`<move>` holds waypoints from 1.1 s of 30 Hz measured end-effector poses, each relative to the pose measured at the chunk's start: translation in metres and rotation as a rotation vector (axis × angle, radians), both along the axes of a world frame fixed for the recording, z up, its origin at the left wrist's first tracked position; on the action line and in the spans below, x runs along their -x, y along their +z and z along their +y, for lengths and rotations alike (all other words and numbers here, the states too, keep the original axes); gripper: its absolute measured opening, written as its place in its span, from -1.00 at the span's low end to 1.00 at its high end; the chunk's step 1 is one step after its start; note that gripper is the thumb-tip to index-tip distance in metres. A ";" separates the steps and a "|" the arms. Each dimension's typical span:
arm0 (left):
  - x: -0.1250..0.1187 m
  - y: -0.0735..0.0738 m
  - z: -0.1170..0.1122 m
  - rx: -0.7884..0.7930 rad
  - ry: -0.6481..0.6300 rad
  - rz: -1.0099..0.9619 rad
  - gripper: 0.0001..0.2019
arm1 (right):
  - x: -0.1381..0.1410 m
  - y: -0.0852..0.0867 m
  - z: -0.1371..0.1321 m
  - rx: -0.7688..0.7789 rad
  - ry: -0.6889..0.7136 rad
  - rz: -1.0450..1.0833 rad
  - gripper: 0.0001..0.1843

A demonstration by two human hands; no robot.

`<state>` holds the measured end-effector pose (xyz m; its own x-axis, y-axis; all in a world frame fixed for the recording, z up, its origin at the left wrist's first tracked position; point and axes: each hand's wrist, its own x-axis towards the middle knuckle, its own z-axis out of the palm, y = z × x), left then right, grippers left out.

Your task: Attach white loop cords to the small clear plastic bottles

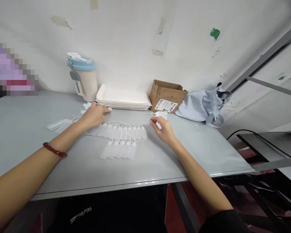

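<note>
Against a white wall (pixel 126 38) patched with scraps of tape, a pale grey surface (pixel 196 152) carries two neat rows of small white tags (pixel 122 132), each a soft oblong trailing a thin white string; the longer row lies mid-surface between the person's arms and the shorter one sits just in front of it. The left hand (pixel 95 115), a red bead bracelet (pixel 54 149) on its wrist, lies palm down at the left end of the longer row with its fingers stretched loose, gripping nothing that shows. The right hand (pixel 165 131) hovers just beyond the right end of that row, its fingers pinched closed on a loose tag (pixel 158 124). Behind stand a blue-lidded tumbler (pixel 83 77), a stack of white trays (pixel 123 98), an open cardboard box (pixel 167 95) and a crumpled pale-blue bag (pixel 199 103).
</note>
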<state>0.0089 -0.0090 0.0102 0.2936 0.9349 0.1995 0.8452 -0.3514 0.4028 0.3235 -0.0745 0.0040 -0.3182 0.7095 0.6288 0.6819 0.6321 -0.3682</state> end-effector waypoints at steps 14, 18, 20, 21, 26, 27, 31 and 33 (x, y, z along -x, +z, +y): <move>-0.020 0.033 -0.036 -0.133 0.077 -0.084 -0.80 | 0.007 0.010 -0.013 0.259 0.159 -0.063 -0.75; -0.025 0.030 -0.041 -0.175 0.061 -0.162 -0.89 | 0.008 0.014 -0.016 0.322 0.159 -0.051 -0.68; -0.028 0.030 -0.045 -0.185 0.050 -0.174 -0.89 | 0.008 0.014 -0.016 0.362 0.162 -0.059 -0.58; -0.029 0.030 -0.048 -0.186 0.044 -0.177 -0.88 | 0.008 0.015 -0.016 0.390 0.165 -0.074 -0.51; -0.037 0.031 -0.057 -0.167 0.016 -0.172 -0.85 | 0.007 0.012 -0.015 0.566 0.137 -0.223 -0.08; -0.038 0.031 -0.058 -0.165 0.012 -0.169 -0.85 | 0.008 0.012 -0.015 0.586 0.129 -0.243 -0.04; -0.039 0.030 -0.059 -0.155 0.002 -0.169 -0.85 | 0.010 0.011 -0.014 0.604 0.122 -0.282 -0.03; -0.040 0.030 -0.060 -0.147 0.004 -0.169 -0.86 | 0.011 0.011 -0.014 0.600 0.120 -0.290 -0.06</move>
